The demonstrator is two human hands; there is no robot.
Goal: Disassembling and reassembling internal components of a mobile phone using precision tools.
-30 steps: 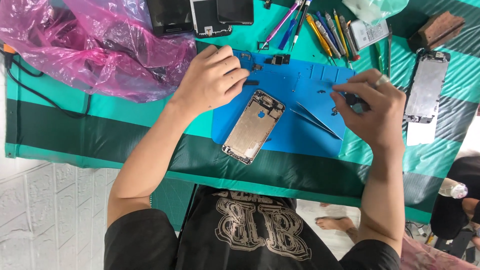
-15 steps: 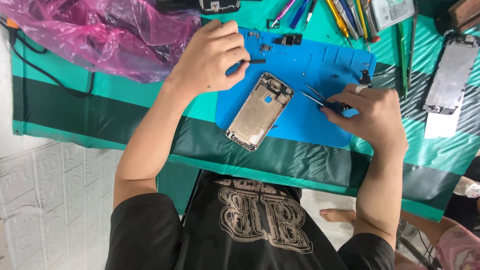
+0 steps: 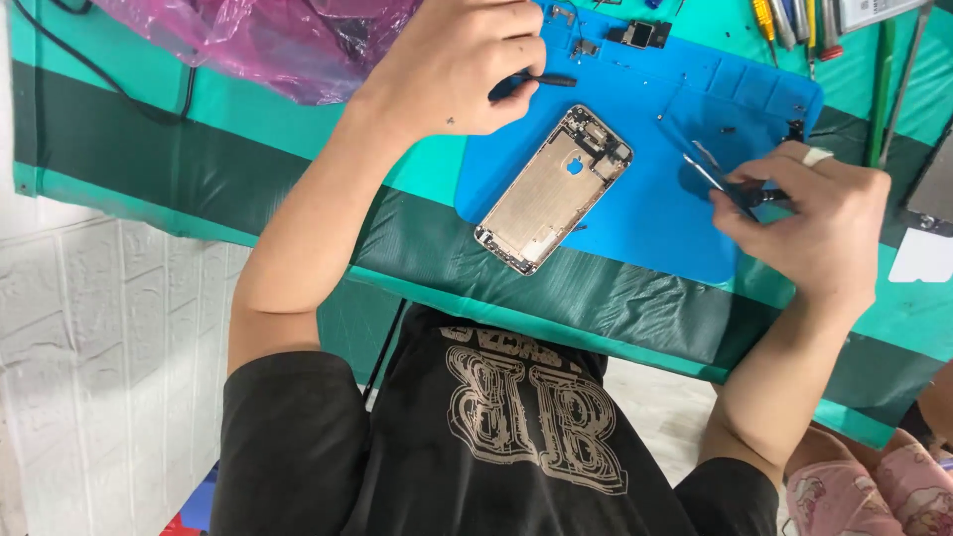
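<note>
Gold open phone shell (image 3: pixel 552 193) is lying tilted on your blue mat (image 3: pixel 635 228), between your hands | your right hand (image 3: pixel 814 228) is pinching thin metal tweezers (image 3: pixel 711 173) just beside it | your left hand (image 3: pixel 459 62) is pinching a small black tool (image 3: pixel 544 79) above it | pink plastic bag (image 3: pixel 288 40) is sitting far off on the green table (image 3: pixel 248 149).

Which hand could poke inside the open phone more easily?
Probably the right hand: it holds the tweezers, pointed toward the phone. The left hand pinches a small black piece.
</note>
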